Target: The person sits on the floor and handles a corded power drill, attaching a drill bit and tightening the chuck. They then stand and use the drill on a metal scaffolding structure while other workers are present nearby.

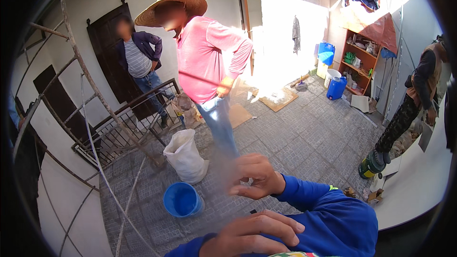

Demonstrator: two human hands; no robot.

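Note:
My right hand, at the end of a blue sleeve bent in from the right, is raised in the middle foreground. Its fingers and thumb curl toward each other, and the fingertips are blurred; what lies between them, if anything, I cannot make out. Below it, my left hand lies across in front of my body and right sleeve, fingers stretched out and holding nothing visible. A brownish haze hangs left of my hands. Beyond them on the floor stand a blue bucket and a white sack.
A person in a straw hat and pink shirt stands ahead; another is behind, by a dark railing. Metal scaffolding rises at left. At right, a person stands on a bucket. Shelves and blue containers are at the back.

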